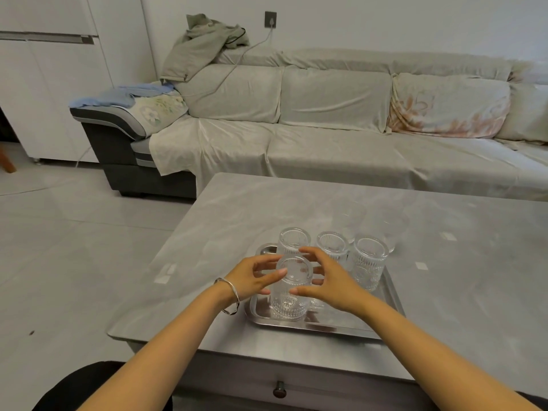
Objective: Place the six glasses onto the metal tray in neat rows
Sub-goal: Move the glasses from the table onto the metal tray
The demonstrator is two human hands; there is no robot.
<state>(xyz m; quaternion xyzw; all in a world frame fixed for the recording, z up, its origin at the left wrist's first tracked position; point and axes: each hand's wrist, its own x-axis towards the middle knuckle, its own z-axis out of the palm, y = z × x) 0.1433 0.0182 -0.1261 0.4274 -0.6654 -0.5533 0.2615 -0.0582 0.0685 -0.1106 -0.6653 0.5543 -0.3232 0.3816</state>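
A metal tray (335, 320) lies near the front edge of the grey table. Three ribbed clear glasses stand in its back row: the left glass (294, 240), the middle glass (332, 244) and the right glass (370, 262). A fourth ribbed glass (292, 295) stands at the tray's front left. My left hand (252, 277) and my right hand (329, 283) cup it from either side, thumbs on its front. The base of another glass (317, 304) peeks out below my right hand. Two faint clear glass shapes (388, 229) show on the table behind the tray.
The grey table (459, 292) has a drawer knob (279, 389) at its front. A long sofa under a beige cover (326, 149) runs behind the table. Tiled floor lies to the left, and a white cabinet (44, 84) stands at far left.
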